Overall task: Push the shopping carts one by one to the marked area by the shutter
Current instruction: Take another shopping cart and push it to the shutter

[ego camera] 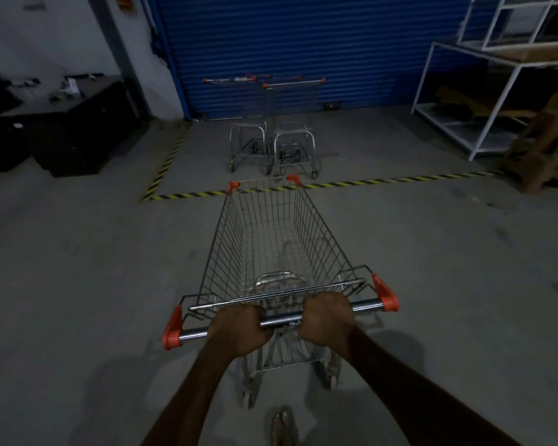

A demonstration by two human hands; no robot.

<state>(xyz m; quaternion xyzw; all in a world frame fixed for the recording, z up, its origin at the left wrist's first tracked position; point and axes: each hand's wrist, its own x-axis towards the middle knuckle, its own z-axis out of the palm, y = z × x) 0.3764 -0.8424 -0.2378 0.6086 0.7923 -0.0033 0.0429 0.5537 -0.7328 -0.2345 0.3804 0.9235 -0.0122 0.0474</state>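
An empty wire shopping cart with orange corner caps stands right in front of me. My left hand and my right hand both grip its metal handle bar, side by side near the middle. The cart's front edge is level with the yellow-black floor tape that marks the area. Inside that area, two more carts are parked side by side against the blue shutter.
A dark counter stands at the left by the wall. White metal shelving and a wooden stool stand at the right. Tape also runs along the area's left side. My foot shows on the grey concrete floor.
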